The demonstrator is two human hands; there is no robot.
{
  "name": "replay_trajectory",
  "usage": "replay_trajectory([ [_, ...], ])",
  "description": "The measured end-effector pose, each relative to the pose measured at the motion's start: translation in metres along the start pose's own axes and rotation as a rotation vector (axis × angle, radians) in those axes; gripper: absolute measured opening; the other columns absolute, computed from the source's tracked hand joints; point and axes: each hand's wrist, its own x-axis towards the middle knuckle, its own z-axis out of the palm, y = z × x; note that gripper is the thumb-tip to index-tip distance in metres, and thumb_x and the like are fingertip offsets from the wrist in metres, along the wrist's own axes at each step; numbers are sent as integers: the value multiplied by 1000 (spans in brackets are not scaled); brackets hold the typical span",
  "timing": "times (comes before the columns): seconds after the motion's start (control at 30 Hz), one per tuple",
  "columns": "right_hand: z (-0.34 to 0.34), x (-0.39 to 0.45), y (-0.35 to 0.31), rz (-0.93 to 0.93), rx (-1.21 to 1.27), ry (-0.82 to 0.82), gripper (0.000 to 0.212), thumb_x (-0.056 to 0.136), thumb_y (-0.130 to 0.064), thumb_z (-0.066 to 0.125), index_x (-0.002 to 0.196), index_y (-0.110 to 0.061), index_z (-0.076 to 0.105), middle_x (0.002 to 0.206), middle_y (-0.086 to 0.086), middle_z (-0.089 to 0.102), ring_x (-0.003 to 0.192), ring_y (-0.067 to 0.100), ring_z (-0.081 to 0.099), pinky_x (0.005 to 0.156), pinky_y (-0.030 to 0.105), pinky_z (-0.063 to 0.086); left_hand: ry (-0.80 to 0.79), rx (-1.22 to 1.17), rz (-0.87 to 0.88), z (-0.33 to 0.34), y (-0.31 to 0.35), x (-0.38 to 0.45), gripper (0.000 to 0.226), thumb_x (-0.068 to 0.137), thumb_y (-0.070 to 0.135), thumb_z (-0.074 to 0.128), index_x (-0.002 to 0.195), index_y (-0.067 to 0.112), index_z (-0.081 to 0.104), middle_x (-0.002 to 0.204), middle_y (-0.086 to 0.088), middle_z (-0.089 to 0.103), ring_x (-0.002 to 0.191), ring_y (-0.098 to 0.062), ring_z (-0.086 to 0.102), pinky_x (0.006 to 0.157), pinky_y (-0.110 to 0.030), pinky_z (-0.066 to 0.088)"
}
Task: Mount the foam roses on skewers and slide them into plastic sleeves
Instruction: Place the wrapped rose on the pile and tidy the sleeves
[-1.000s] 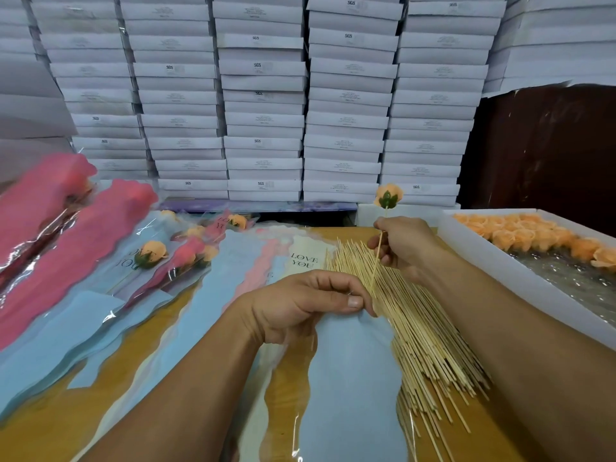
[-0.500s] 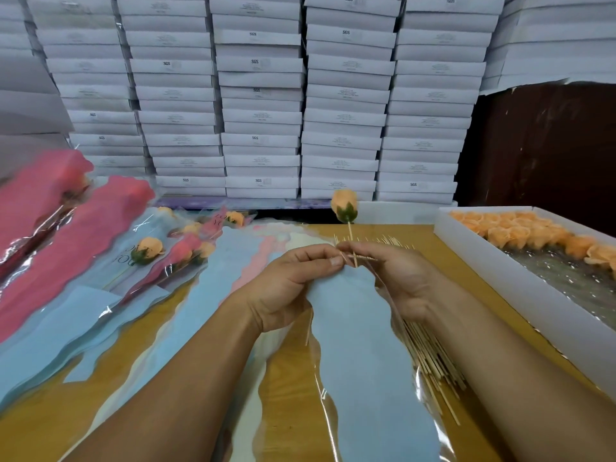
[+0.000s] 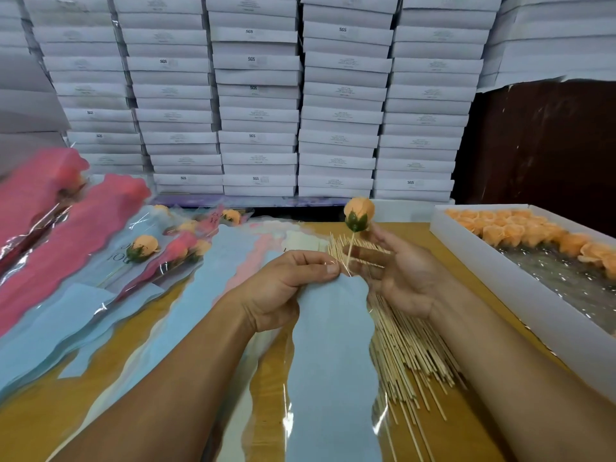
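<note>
Left hand (image 3: pixel 286 285) was curled, thumb and fingers pinching the top edge of a blue plastic sleeve (image 3: pixel 333 355) together with the lower part of a skewer (image 3: pixel 350 250). The skewer stood near upright, tilted slightly right, carrying an orange foam rose (image 3: pixel 359 211) with a green calyx at its tip, above both hands at centre. The skewer's lower end went behind the sleeve's clear mouth; how deep it sat, cannot tell.

Right hand (image 3: pixel 396 271) was released, palm facing left, fingers straight and spread, just right of the skewer, gripping nothing. Whether its fingertips touched the skewer, cannot tell.

The sleeve ran from the left hand toward the near edge, lying on the brown table (image 3: pixel 466 428). A pile of loose skewers (image 3: pixel 410 348) lay on the table under and near the right hand, fanning toward the near right.

Far right: white tray (image 3: pixel 500 258) with orange foam roses (image 3: pixel 520 228) along its far and right sides. Left: finished sleeved roses (image 3: pixel 146 248) in blue and pink wraps, more empty blue sleeves (image 3: pixel 66 315) spread near them. Stacked white boxes (image 3: pixel 260 95) filled the far wall.
</note>
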Motion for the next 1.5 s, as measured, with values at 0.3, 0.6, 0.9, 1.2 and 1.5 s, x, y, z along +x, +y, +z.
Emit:
replay_trajectory([
  [0.3, -5, -1, -4, -105, 66, 17, 32, 105, -17, 50, 136, -13, 57, 95, 16, 74, 72, 27, 71, 63, 37, 60, -117, 128, -99, 3, -3, -1, 12, 86, 12, 65, 84, 13, 77, 87, -8, 73, 79, -19, 70, 74, -30, 58],
  [0.6, 8, -12, -4, -61, -6, -161, 35, 104, -7, 37, 133, -8, 55, 114, 25, 68, 91, 31, 68, 73, 39, 60, -68, 144, -39, 2, -6, 1, 12, 85, 12, 68, 83, 16, 79, 83, -4, 72, 76, -16, 70, 71, -26, 56],
  [0.9, 14, -11, 3, -122, -193, -68, 18, 96, -12, 64, 114, -12, 61, 77, 0, 73, 64, 11, 66, 61, 28, 52, -25, 136, 3, -2, -6, 3, 11, 85, 16, 69, 92, 10, 74, 93, -12, 70, 83, -21, 68, 76, -30, 56],
  [1.2, 12, -10, 2, -129, -208, -46, 14, 92, -16, 70, 106, -14, 69, 78, 1, 73, 64, 10, 65, 61, 27, 54, -49, 158, 59, -4, -6, 4, 17, 91, 21, 66, 103, 11, 73, 104, -10, 69, 96, -22, 66, 85, -32, 55],
  [1.5, 15, -13, 2, -111, -253, -80, 41, 102, -35, 55, 71, -22, 79, 69, 0, 70, 58, 8, 65, 52, 24, 52, 34, 137, 126, -5, -7, 6, 17, 90, 22, 67, 103, 13, 73, 108, -9, 70, 97, -21, 67, 82, -31, 55],
])
